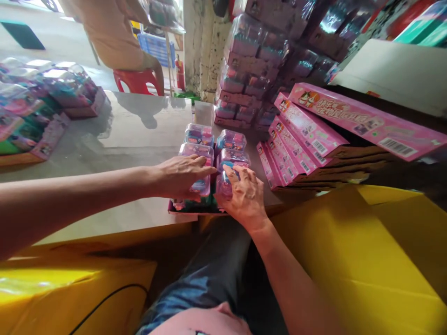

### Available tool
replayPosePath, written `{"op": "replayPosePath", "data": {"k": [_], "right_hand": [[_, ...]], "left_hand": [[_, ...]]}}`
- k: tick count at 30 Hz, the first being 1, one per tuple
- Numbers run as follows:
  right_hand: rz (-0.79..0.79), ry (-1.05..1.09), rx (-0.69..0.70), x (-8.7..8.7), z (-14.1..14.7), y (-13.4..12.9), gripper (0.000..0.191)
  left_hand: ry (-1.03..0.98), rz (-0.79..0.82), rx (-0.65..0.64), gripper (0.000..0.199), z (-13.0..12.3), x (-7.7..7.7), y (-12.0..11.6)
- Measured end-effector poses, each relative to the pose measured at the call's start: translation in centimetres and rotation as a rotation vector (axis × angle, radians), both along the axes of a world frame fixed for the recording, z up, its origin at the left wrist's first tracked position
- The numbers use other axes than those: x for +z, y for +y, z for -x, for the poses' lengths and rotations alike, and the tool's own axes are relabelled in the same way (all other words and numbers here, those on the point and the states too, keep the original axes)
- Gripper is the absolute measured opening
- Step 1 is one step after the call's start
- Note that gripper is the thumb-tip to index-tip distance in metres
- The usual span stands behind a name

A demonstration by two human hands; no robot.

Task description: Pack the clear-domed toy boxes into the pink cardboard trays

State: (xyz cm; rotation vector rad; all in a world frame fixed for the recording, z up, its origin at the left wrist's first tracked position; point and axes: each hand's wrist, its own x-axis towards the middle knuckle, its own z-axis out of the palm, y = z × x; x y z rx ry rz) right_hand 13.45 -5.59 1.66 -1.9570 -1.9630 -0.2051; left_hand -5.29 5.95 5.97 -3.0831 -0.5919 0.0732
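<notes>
A shallow cardboard display tray (pixel 181 211) sits at the table's near edge, filled with two columns of clear plastic boxes that have pink and blue contents. My left hand (pixel 181 174) lies flat across the left column, its fingers stretched toward the gap between the columns. At the near end of the right column, my right hand (pixel 246 193) curves its fingers and thumb around a clear plastic box (pixel 225 184). The palm and fingers partly hide that box. Farther back, a box in the left column (pixel 199 135) and one in the right column (pixel 231 139) show uncovered.
Filled trays (pixel 52 135) stand on the table (pixel 139 125) at the left. Flattened pink cartons (pixel 307 135) are stacked at the right, with piled filled trays (pixel 244 70) behind. Yellow bins (pixel 363 251) flank my legs. A person (pixel 108 37) sits on a red stool (pixel 136 81) beyond.
</notes>
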Motion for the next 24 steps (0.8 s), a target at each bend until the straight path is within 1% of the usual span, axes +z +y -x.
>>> {"op": "replayPosePath", "data": {"k": [4, 9, 12, 15, 17, 18, 20, 21, 22, 23, 24], "right_hand": [[0.003, 0.001, 0.003, 0.1, -0.5, -0.1, 0.068], [-0.022, 0.013, -0.008, 0.0, -1.2, -0.1, 0.07], [-0.037, -0.008, 0.005, 0.0, -0.8, 0.0, 0.067], [-0.002, -0.034, -0.005, 0.0, -0.1, 0.2, 0.067], [0.024, -0.044, -0.005, 0.0, 0.1, 0.3, 0.068], [0.035, -0.043, 0.0, 0.0, 0.0, 0.3, 0.069], [0.059, -0.027, 0.031, 0.0, -0.4, 0.0, 0.072], [0.08, -0.009, 0.057, 0.1, -0.8, -0.1, 0.074], [0.103, 0.017, 0.087, 0.3, -1.2, -0.2, 0.075], [0.125, 0.055, 0.115, 0.6, -1.7, -0.3, 0.074], [0.137, 0.105, 0.133, 1.1, -2.2, -0.2, 0.073]], "left_hand": [[0.099, -0.014, 0.0, 0.072, -0.2, 0.7, 0.4], [0.137, -0.035, -0.02, 0.065, -1.1, 0.6, 0.4], [0.168, -0.032, -0.035, 0.064, -2.2, 0.7, 0.1], [0.217, -0.027, -0.04, 0.059, -3.0, 0.7, -0.1], [0.189, -0.024, -0.04, 0.059, -3.1, 0.3, -0.2], [0.154, -0.022, -0.038, 0.063, -2.9, 0.1, -0.2], [0.09, -0.015, -0.054, 0.079, -2.2, 0.0, -0.1], [0.065, -0.014, -0.074, 0.085, -1.8, 0.2, 0.0], [0.04, -0.015, -0.101, 0.086, -1.4, 0.7, 0.2], [0.006, -0.018, -0.129, 0.079, -1.0, 1.4, 0.5], [-0.045, -0.023, -0.145, 0.067, -0.7, 2.2, 0.9]]}}
